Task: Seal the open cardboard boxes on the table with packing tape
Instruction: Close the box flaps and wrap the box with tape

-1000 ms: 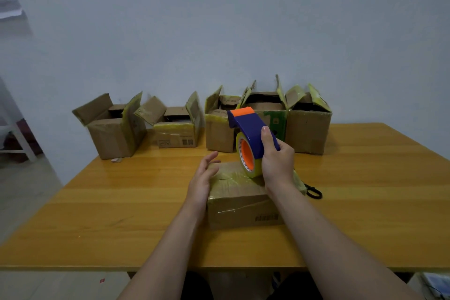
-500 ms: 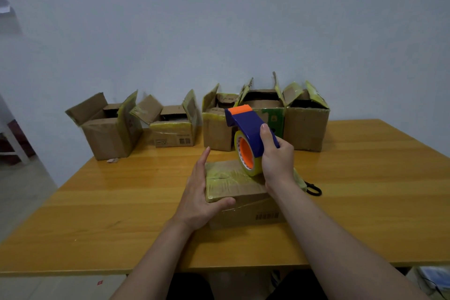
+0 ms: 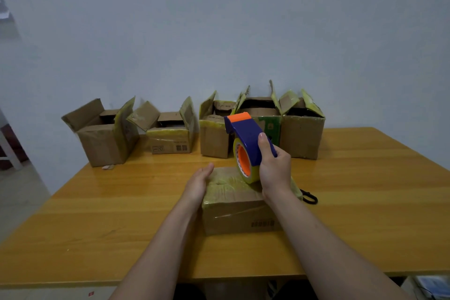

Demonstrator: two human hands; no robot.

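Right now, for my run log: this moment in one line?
right hand: grips tape dispenser at top of near box | left hand: flat against its left side | back boxes: open

The table (image 3: 365, 178) is honey-coloured wood under a smooth, glossy varnish. The near box (image 3: 233, 214) is matt brown cardboard, its top covered in wrinkled, shiny yellowish packing tape (image 3: 229, 184). The tape dispenser (image 3: 246, 134) is smooth blue and orange plastic. The open boxes (image 3: 102, 143) are dull, creased cardboard. The wall (image 3: 219, 44) looks matt.

Dim, flat, bluish light; soft focus, wide-angle bending at the edges.
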